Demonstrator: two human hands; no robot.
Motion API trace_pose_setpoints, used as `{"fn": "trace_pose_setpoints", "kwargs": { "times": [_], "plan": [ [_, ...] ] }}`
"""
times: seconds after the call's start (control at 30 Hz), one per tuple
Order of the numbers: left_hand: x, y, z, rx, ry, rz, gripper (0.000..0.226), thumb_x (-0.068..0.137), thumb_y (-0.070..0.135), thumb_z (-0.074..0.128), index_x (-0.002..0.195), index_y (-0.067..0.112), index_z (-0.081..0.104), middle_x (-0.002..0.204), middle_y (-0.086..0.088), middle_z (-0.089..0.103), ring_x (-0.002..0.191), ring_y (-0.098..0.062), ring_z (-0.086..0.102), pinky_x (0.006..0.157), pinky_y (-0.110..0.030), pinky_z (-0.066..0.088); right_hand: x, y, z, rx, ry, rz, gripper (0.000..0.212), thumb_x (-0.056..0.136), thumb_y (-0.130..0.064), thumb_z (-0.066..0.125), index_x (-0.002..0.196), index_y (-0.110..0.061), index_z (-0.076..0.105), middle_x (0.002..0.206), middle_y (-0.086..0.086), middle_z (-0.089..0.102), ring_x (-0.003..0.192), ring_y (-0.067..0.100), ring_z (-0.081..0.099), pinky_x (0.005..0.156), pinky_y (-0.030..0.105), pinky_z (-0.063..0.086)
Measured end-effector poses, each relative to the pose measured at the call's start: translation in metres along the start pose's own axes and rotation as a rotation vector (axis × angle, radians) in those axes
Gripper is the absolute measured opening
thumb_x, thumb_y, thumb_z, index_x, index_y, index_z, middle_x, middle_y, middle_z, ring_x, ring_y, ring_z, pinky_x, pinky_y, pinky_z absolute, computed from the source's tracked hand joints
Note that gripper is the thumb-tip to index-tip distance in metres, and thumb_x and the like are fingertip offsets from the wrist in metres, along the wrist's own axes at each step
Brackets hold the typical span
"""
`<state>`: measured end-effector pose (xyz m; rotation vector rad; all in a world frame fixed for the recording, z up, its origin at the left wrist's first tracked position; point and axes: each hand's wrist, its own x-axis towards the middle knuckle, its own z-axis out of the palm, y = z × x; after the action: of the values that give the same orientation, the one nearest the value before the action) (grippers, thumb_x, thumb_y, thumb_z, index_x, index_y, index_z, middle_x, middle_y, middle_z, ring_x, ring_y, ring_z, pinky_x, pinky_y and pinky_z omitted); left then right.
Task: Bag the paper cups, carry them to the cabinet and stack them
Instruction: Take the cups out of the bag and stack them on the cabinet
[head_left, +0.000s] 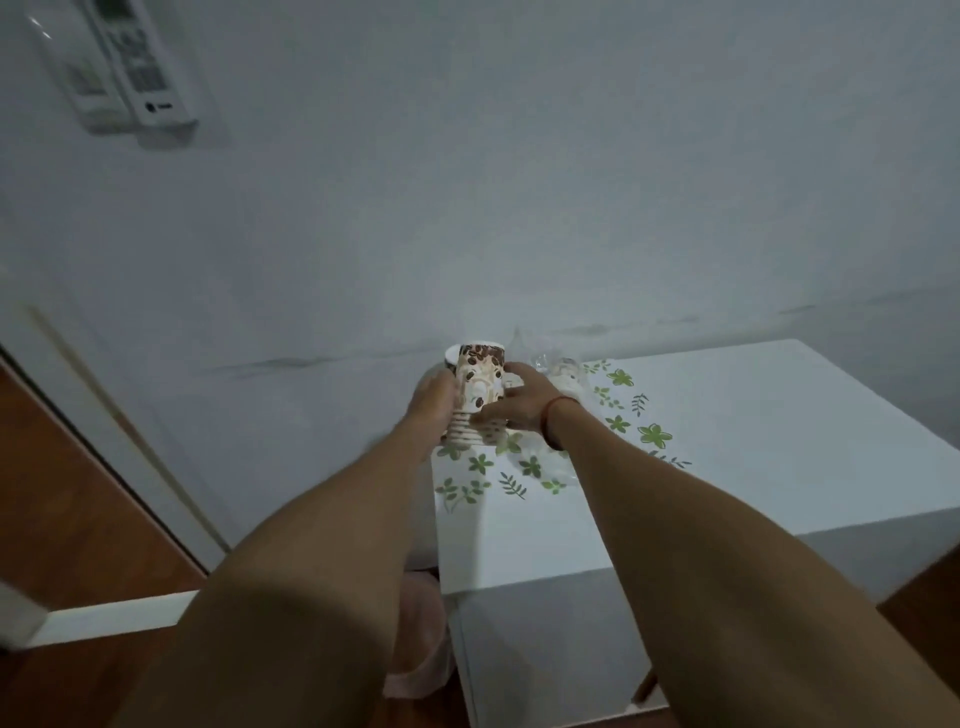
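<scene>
A stack of paper cups (479, 383) with a coffee-bean print stands upside down at the far left corner of the white cabinet top (753, 441). My left hand (434, 402) grips the stack from the left. My right hand (514, 402), with a red cord on its wrist, holds it from the right. A clear plastic bag (558, 371) with green leaf print lies crumpled just behind and to the right of the stack, spreading flat under my right forearm.
The cabinet stands against a white wall. Two remote controls in a holder (130, 67) hang on the wall at upper left. Wooden floor (67, 509) and a door frame lie to the left. A pink object (421, 639) sits below the cabinet's left edge.
</scene>
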<state>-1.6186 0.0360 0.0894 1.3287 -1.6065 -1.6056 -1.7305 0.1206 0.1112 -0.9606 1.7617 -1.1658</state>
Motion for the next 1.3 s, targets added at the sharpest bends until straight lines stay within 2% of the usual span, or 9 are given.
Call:
{"fn": "trace_pose_setpoints", "kwargs": {
  "times": [0.13, 0.2, 0.3, 0.37, 0.6, 0.77, 1.0, 1.2, 1.3],
  "plan": [
    [0.043, 0.034, -0.015, -0.071, 0.066, 0.062, 0.026, 0.089, 0.033, 0.039, 0.085, 0.017, 0.059, 0.090, -0.012, 0.064, 0.085, -0.026, 0.060, 0.084, -0.040, 0.051, 0.052, -0.022, 0.005, 0.004, 0.014, -0.100, 0.088, 0.064, 0.010, 0.080, 0.139, -0.011, 0.039, 0.126, 0.012, 0.057, 0.117, 0.029, 0.056, 0.097, 0.039, 0.049],
    [0.064, 0.052, -0.017, -0.114, 0.101, 0.103, 0.032, 0.096, 0.041, 0.039, 0.096, 0.017, 0.061, 0.092, -0.009, 0.065, 0.089, -0.026, 0.063, 0.089, -0.040, 0.052, 0.080, -0.037, 0.002, -0.102, 0.043, -0.182, 0.087, 0.060, 0.004, 0.084, 0.135, -0.013, 0.044, 0.129, 0.008, 0.057, 0.119, 0.026, 0.056, 0.101, 0.042, 0.048],
    [0.096, 0.070, -0.017, -0.104, 0.151, 0.156, 0.057, 0.096, 0.059, 0.033, 0.124, 0.016, 0.057, 0.112, -0.007, 0.067, 0.103, -0.025, 0.066, 0.095, -0.042, 0.053, 0.114, -0.056, 0.000, -0.176, 0.083, -0.274, 0.083, 0.062, -0.002, 0.084, 0.134, -0.017, 0.045, 0.129, 0.006, 0.059, 0.114, 0.021, 0.055, 0.101, 0.039, 0.048],
    [0.109, 0.076, -0.016, -0.140, 0.177, 0.159, 0.060, 0.095, 0.062, 0.032, 0.128, 0.017, 0.055, 0.119, -0.007, 0.066, 0.106, -0.025, 0.065, 0.094, -0.041, 0.053, 0.134, -0.061, 0.003, -0.164, 0.069, -0.296, 0.083, 0.064, -0.002, 0.083, 0.135, -0.017, 0.041, 0.128, 0.009, 0.058, 0.110, 0.019, 0.054, 0.100, 0.037, 0.048],
    [0.161, 0.045, -0.008, -0.129, 0.205, 0.083, 0.087, 0.063, 0.087, 0.038, 0.127, 0.030, 0.054, 0.127, -0.005, 0.064, 0.112, -0.026, 0.063, 0.099, -0.049, 0.050, 0.185, -0.030, 0.009, -0.185, 0.072, -0.261, 0.085, 0.059, -0.003, 0.086, 0.127, -0.018, 0.038, 0.120, 0.012, 0.064, 0.110, 0.029, 0.061, 0.093, 0.045, 0.054],
    [0.175, 0.012, 0.008, -0.100, 0.187, 0.019, 0.072, 0.065, 0.078, 0.039, 0.122, 0.038, 0.055, 0.130, -0.004, 0.062, 0.116, -0.026, 0.060, 0.101, -0.051, 0.048, 0.198, 0.002, 0.008, -0.197, 0.045, -0.181, 0.083, 0.061, -0.005, 0.086, 0.128, -0.016, 0.038, 0.119, 0.015, 0.064, 0.111, 0.031, 0.060, 0.095, 0.044, 0.052],
    [0.162, -0.009, 0.008, 0.034, 0.197, -0.071, 0.054, 0.071, 0.069, 0.038, 0.106, 0.034, 0.057, 0.124, -0.007, 0.062, 0.114, -0.031, 0.059, 0.098, -0.052, 0.050, 0.198, 0.033, 0.016, -0.347, -0.086, -0.077, 0.084, 0.067, -0.012, 0.084, 0.135, -0.010, 0.036, 0.132, 0.013, 0.055, 0.121, 0.030, 0.054, 0.100, 0.038, 0.048],
    [0.163, -0.023, 0.010, -0.108, 0.204, -0.066, 0.040, 0.096, 0.048, 0.043, 0.126, 0.023, 0.054, 0.123, -0.006, 0.055, 0.106, -0.025, 0.056, 0.084, -0.045, 0.058, 0.199, 0.044, 0.028, -0.377, -0.029, -0.070, 0.081, 0.066, -0.014, 0.084, 0.133, -0.012, 0.038, 0.128, 0.013, 0.059, 0.118, 0.032, 0.057, 0.099, 0.043, 0.049],
    [0.158, -0.017, 0.011, -0.008, 0.179, -0.077, 0.053, 0.096, 0.057, 0.035, 0.135, 0.025, 0.050, 0.133, -0.008, 0.055, 0.118, -0.029, 0.054, 0.101, -0.050, 0.048, 0.190, 0.039, 0.032, -0.351, -0.018, -0.044, 0.078, 0.073, -0.014, 0.080, 0.136, -0.011, 0.034, 0.131, 0.014, 0.057, 0.122, 0.032, 0.054, 0.102, 0.041, 0.046]
  ]
}}
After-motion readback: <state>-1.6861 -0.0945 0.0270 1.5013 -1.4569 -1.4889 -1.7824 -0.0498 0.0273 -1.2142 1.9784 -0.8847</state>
